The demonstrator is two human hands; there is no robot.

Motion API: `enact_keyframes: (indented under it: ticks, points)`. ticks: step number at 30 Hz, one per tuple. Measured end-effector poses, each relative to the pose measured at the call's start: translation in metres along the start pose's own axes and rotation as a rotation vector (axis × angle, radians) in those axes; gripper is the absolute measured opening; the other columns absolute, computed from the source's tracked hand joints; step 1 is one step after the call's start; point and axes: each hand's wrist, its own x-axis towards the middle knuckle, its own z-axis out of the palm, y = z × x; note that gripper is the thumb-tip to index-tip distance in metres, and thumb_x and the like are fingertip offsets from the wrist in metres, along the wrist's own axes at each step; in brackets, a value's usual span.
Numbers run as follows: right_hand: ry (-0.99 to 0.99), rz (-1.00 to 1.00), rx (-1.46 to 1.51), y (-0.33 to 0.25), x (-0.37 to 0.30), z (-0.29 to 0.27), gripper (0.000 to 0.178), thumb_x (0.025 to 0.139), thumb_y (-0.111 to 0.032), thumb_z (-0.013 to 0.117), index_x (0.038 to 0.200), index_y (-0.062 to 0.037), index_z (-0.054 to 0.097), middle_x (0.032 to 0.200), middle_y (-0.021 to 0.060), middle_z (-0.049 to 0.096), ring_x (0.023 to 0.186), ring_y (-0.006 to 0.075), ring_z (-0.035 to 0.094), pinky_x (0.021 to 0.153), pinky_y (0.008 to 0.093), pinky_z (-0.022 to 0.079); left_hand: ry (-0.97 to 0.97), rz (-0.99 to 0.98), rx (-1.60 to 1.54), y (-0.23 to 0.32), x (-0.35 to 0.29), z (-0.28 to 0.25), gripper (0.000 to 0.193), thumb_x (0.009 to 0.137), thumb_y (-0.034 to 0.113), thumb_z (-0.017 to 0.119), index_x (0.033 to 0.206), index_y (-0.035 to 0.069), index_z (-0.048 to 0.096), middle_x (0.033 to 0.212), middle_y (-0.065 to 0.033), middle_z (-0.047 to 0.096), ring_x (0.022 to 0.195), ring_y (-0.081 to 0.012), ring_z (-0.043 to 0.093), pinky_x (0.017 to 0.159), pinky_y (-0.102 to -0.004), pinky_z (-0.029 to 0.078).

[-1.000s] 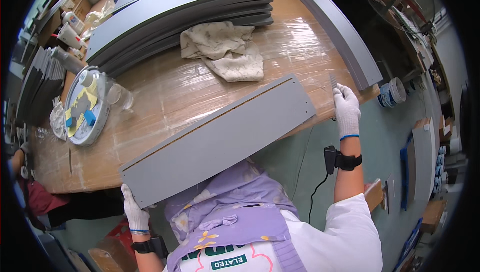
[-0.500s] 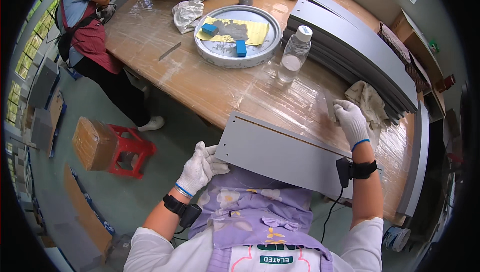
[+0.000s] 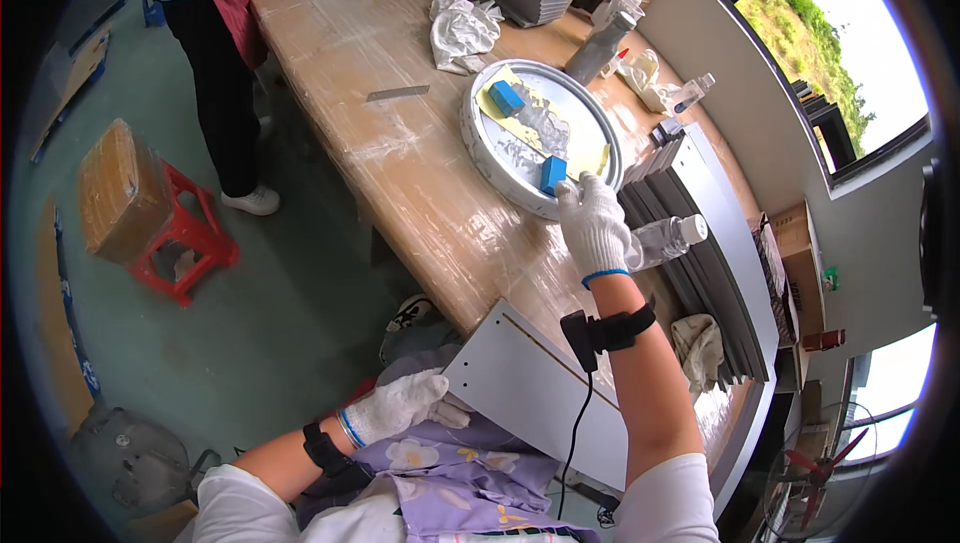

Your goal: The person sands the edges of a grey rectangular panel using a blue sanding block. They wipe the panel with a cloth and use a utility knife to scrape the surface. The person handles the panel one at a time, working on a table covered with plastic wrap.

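My left hand (image 3: 410,408), in a white knit glove, is closed on the left end of a long grey panel (image 3: 520,378), thumb near its corner. The panel extends from the table edge over my lap and has small dark holes and a brownish line along its length. My right hand (image 3: 593,218), gloved too, reaches over the rim of a round grey lid-like tray (image 3: 480,148). Its fingers are bent and slightly apart, fingertips at the edge of a blue block (image 3: 553,175). Another blue block (image 3: 507,98) lies on yellow paper (image 3: 520,130) smeared with grey paste.
A clear bottle (image 3: 660,241) stands just right of my right hand, before stacked grey panels (image 3: 690,243). A crumpled cloth (image 3: 697,348) lies nearby. Left on the table are a metal strip (image 3: 398,93) and white rag (image 3: 465,33). A person (image 3: 205,73) stands beyond a red stool (image 3: 185,233).
My right hand has moved from beside the cloth to the round tray, by the blue block. My left hand has closed on the panel's end. The view has turned toward the right.
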Motion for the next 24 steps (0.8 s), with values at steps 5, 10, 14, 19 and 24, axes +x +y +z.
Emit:
enact_keyframes:
  ticks: [5, 10, 14, 19, 24]
  points:
    - [-0.07, 0.011, -0.207, -0.014, 0.032, 0.024, 0.06, 0.088, -0.051, 0.057, 0.106, 0.0056, 0.064, 0.104, 0.0275, 0.064, 0.1, 0.0396, 0.063, 0.086, 0.0458, 0.049, -0.028, 0.005, 0.429, -0.004, 0.006, 0.012, 0.043, 0.099, 0.035, 0.055, 0.123, 0.0, 0.056, 0.109, -0.0094, 0.064, 0.098, -0.0165, 0.063, 0.091, -0.0304, 0.05]
    - [-0.064, 0.046, 0.214, -0.018, 0.006, -0.004, 0.05, 0.086, -0.05, 0.059, 0.108, -0.0051, 0.066, 0.097, 0.0183, 0.069, 0.092, 0.0315, 0.067, 0.087, 0.0408, 0.049, -0.017, -0.028, 0.46, -0.005, 0.017, 0.016, 0.044, 0.096, 0.036, 0.06, 0.122, 0.001, 0.056, 0.11, -0.008, 0.063, 0.096, -0.014, 0.061, 0.086, -0.0299, 0.051]
    - [-0.472, 0.094, 1.135, -0.008, -0.028, -0.046, 0.039, 0.09, -0.019, 0.063, 0.124, -0.0021, 0.054, 0.101, 0.0114, 0.065, 0.087, 0.0198, 0.066, 0.074, 0.0324, 0.056, -0.029, 0.039, 0.263, -0.01, 0.029, 0.019, 0.046, 0.096, 0.036, 0.06, 0.123, 0.0, 0.056, 0.111, -0.0094, 0.064, 0.097, -0.0145, 0.063, 0.085, -0.0291, 0.052]
    - [-0.583, -0.002, 0.918, -0.028, -0.081, -0.103, 0.04, 0.088, -0.007, 0.06, 0.128, -0.0018, 0.055, 0.099, 0.0069, 0.061, 0.085, 0.0139, 0.061, 0.076, 0.0282, 0.053, 0.018, 0.114, 0.335, -0.012, 0.034, 0.029, 0.045, 0.095, 0.038, 0.06, 0.118, 0.0, 0.06, 0.105, -0.009, 0.067, 0.093, -0.016, 0.065, 0.084, -0.0285, 0.053]
    - [-0.674, -0.574, 0.436, -0.073, -0.107, -0.127, 0.042, 0.084, -0.004, 0.063, 0.126, -0.0034, 0.058, 0.104, 0.0079, 0.061, 0.09, 0.0165, 0.062, 0.08, 0.0288, 0.051, 0.054, 0.091, 0.579, 0.022, 0.019, 0.073, 0.043, 0.095, 0.038, 0.059, 0.114, 0.0, 0.063, 0.099, -0.0094, 0.069, 0.088, -0.0146, 0.065, 0.078, -0.0284, 0.052]
